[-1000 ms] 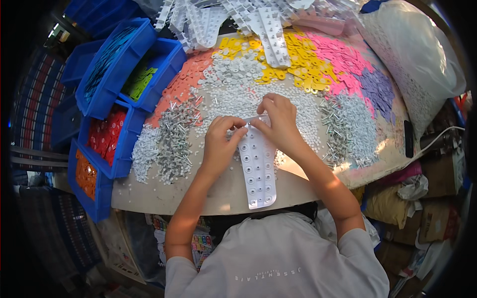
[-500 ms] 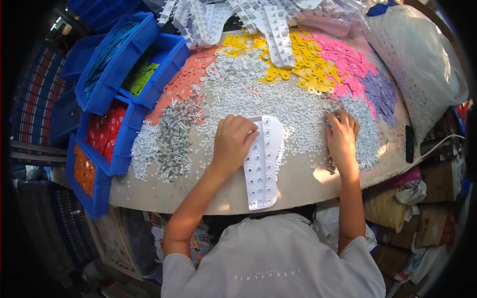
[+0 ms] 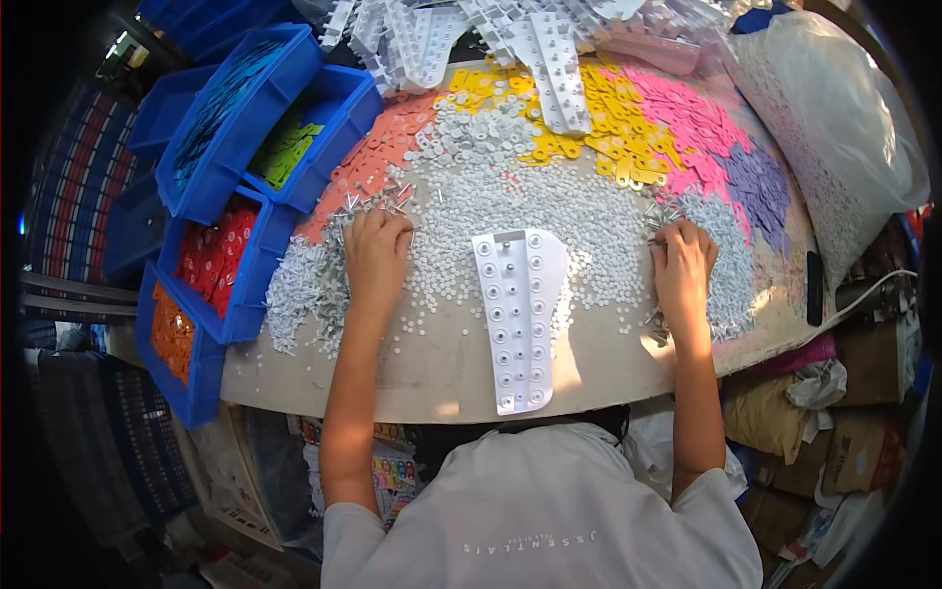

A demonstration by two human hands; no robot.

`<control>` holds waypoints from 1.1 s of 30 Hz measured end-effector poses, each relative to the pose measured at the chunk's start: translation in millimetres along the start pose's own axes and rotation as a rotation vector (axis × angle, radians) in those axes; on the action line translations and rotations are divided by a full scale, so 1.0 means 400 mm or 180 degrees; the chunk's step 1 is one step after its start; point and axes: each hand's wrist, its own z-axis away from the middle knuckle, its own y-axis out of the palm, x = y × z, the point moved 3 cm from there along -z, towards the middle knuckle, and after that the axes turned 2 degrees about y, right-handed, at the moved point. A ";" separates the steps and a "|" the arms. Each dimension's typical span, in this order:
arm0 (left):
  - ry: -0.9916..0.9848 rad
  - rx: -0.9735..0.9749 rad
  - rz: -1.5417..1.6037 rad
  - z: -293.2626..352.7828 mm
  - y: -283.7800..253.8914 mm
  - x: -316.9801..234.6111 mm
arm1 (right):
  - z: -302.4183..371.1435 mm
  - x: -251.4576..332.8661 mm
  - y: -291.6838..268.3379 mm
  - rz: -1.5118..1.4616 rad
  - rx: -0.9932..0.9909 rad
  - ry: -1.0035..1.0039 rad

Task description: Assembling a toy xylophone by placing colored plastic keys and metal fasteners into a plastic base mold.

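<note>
A white plastic jig [image 3: 515, 324] lies on the table between my hands, with round white pieces along both sides and small metal studs down its middle. My left hand [image 3: 376, 257] has its fingers bent down into the pile of silvery metal pins [image 3: 339, 285] at the left; its fingertips are hidden there. At the right, my right hand [image 3: 684, 270] is closed with thumb and fingers together, at the edge of a smaller heap of metal pins [image 3: 664, 211]. What either hand pinches is too small to make out. Neither hand touches the jig.
Small white discs [image 3: 530, 196] cover the table's middle. Beyond lie salmon [image 3: 378, 147], yellow [image 3: 608, 108], pink [image 3: 677, 118] and purple [image 3: 756, 191] flat pieces. Blue bins [image 3: 231, 265] stand at left, a clear sack [image 3: 829, 128] at right, and stacked white jigs [image 3: 559, 79] at the back.
My left hand has left the jig's upper left edge and moved left to the pile of metal pins. The right hand stays at its heap with little movement.
</note>
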 end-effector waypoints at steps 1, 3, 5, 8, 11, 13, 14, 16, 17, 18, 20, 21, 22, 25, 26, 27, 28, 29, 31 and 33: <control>-0.0014 -0.0045 0.0007 0.005 0.005 0.007 | -0.001 0.002 -0.001 0.0001 0.0003 -0.0002; -0.0033 -0.0089 0.0027 0.009 0.006 0.007 | -0.003 0.008 -0.005 0.0074 0.0040 -0.0097; -0.0002 -0.0171 -0.0072 0.004 -0.009 -0.007 | 0.002 0.008 -0.001 0.0071 0.0007 -0.0152; -0.0089 -0.0230 0.0099 -0.004 -0.034 -0.038 | 0.000 0.015 -0.008 0.0061 -0.0166 -0.0178; -0.0146 0.0258 0.1539 0.005 -0.060 -0.117 | 0.003 0.027 -0.025 0.0005 -0.0188 0.0090; 0.0103 0.0308 0.1660 0.015 -0.069 -0.177 | 0.004 0.052 -0.053 -0.0594 -0.0285 0.0132; 0.0362 0.0357 0.1783 0.020 -0.067 -0.204 | 0.009 0.068 -0.050 -0.0593 -0.0280 0.0131; 0.0394 0.0459 0.1879 0.029 -0.046 -0.232 | 0.022 0.111 -0.051 -0.1446 -0.0174 -0.0206; 0.0424 0.0560 0.1969 0.034 -0.034 -0.242 | 0.034 0.137 -0.052 -0.1566 -0.0066 -0.0317; 0.0431 0.0565 0.1976 0.036 -0.028 -0.251 | 0.045 0.163 -0.052 -0.1859 0.0192 -0.0242; 0.0179 0.0743 0.2074 0.037 -0.011 -0.259 | 0.071 0.213 -0.051 -0.2332 0.0636 -0.0008; 0.0190 0.0752 0.2082 0.039 -0.007 -0.261 | 0.083 0.236 -0.051 -0.2439 0.0657 -0.0081; 0.0203 0.0749 0.2020 0.040 -0.003 -0.262 | 0.092 0.253 -0.051 -0.2547 0.0679 -0.0156; 0.0337 0.0618 0.1872 0.043 0.007 -0.259 | 0.106 0.291 -0.037 -0.2633 0.0729 -0.0385; 0.0456 0.0488 0.1786 0.043 0.006 -0.258 | 0.109 0.301 -0.032 -0.2747 0.0814 -0.0357; 0.0454 0.0488 0.1788 0.042 0.008 -0.258 | 0.116 0.305 -0.021 -0.2758 0.0809 -0.0387; 0.0531 0.0447 0.1737 0.042 0.008 -0.259 | 0.118 0.314 -0.020 -0.2757 0.0811 -0.0389; 0.0608 0.0404 0.1685 0.042 0.006 -0.260 | 0.119 0.321 -0.015 -0.2906 0.0938 -0.0209; 0.0614 0.0469 0.1684 0.045 0.002 -0.260 | 0.124 0.330 -0.004 -0.3056 0.1066 -0.0033; 0.0613 0.0541 0.1687 0.046 -0.002 -0.261 | 0.128 0.334 0.014 -0.2964 0.1078 -0.0073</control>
